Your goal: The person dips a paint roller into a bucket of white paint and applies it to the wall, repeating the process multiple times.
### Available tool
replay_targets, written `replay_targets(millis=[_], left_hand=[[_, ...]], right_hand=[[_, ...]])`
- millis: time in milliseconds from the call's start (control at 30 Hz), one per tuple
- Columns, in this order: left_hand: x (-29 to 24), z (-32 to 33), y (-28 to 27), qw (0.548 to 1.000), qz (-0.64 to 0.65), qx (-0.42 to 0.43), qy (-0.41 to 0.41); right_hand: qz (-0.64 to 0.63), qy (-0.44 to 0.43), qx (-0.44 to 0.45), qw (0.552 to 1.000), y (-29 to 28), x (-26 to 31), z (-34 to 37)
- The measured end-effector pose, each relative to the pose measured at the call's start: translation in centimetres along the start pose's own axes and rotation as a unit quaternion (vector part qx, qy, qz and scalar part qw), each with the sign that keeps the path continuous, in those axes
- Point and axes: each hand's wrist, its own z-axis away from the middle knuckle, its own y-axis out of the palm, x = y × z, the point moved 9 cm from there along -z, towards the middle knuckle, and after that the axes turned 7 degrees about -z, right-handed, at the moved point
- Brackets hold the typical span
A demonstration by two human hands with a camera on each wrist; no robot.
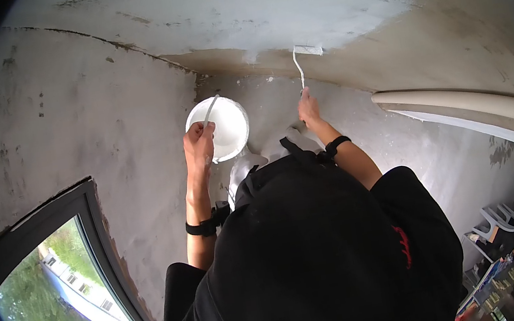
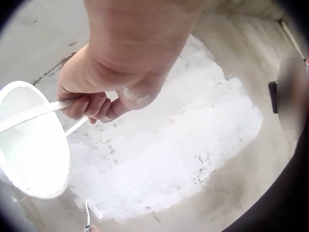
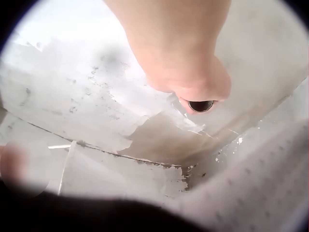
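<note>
My left hand grips the handle of a white bucket, fingers curled round it. White coats the inside of the bucket, and a white smear marks the heel of that hand in the left wrist view. My right hand holds a paint roller by its handle, whose hollow end shows below the fist in the right wrist view. The small white paint roller lies against the painted surface, at the border between its white coat and bare grey-brown.
A dark-framed window stands at the lower left. A pale pipe runs along the surface on the right. A long crack crosses the upper left. Several grey chairs and other people are far off at the lower right.
</note>
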Motion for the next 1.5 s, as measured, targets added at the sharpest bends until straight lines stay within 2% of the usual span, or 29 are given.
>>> replay_targets(millis=[133,167,200,300,333,400,500,600,700,900,967,1033,1133,1233,1367,1433,1500], left_hand=[[0.5,-0.2,0.1,1.000,0.007,-0.001,-0.001],[0.8,-0.4,0.1,1.000,0.013,0.000,0.001],[1.0,-0.2,0.2,1.000,0.012,-0.002,-0.001],[1.4,-0.2,0.2,1.000,0.011,0.003,-0.003],[1.4,-0.2,0.1,1.000,0.006,-0.003,-0.007],[1.6,-0.3,-0.1,1.000,0.006,-0.006,-0.015],[1.3,-0.3,0.0,1.000,0.003,-0.005,-0.010],[1.0,-0.7,0.2,1.000,0.008,0.007,0.008],[0.5,-0.7,0.2,1.000,0.017,0.016,0.021],[-0.5,-0.3,-1.0,0.999,-0.001,-0.016,0.027],[-0.6,0.0,-1.2,0.998,0.028,-0.027,0.050],[-0.3,0.2,-1.4,0.998,0.036,-0.033,0.043],[-0.8,0.2,-1.8,0.998,0.021,-0.022,0.046],[-1.3,0.6,-2.4,0.999,0.018,-0.013,0.046],[-0.4,0.2,-2.6,0.998,0.037,-0.017,0.046],[0.5,-0.4,-2.5,0.998,0.036,-0.015,0.046],[0.6,-0.9,-2.4,0.999,0.030,-0.003,0.046]], right_hand=[[-0.042,0.018,0.032,0.998,2.0,0.4,-2.9],[-0.095,0.044,0.047,0.993,2.8,0.3,-3.8],[-0.148,0.070,0.062,0.985,3.2,0.4,-3.6],[-0.169,0.078,0.066,0.980,3.6,1.8,-2.5],[-0.167,0.078,0.065,0.981,3.1,2.4,-1.9],[-0.209,0.090,0.120,0.966,2.4,3.5,0.4],[-0.232,0.079,0.171,0.954,-0.9,8.2,5.6],[-0.244,0.085,0.184,0.948,-4.0,11.8,9.1],[-0.228,0.101,0.185,0.951,-4.4,12.7,9.1],[-0.247,0.186,0.176,0.935,0.6,8.1,-0.5],[-0.274,0.237,0.159,0.918,2.3,7.0,-2.2],[-0.250,0.243,0.152,0.925,3.3,6.1,-4.3],[-0.280,0.269,0.161,0.908,4.7,6.1,-5.2],[-0.288,0.262,0.141,0.910,2.8,7.7,-3.5],[-0.322,0.269,0.202,0.885,-2.4,10.8,1.7],[-0.378,0.295,0.240,0.844,-4.6,12.6,4.7],[-0.392,0.277,0.257,0.839,-6.5,15.3,8.2]])
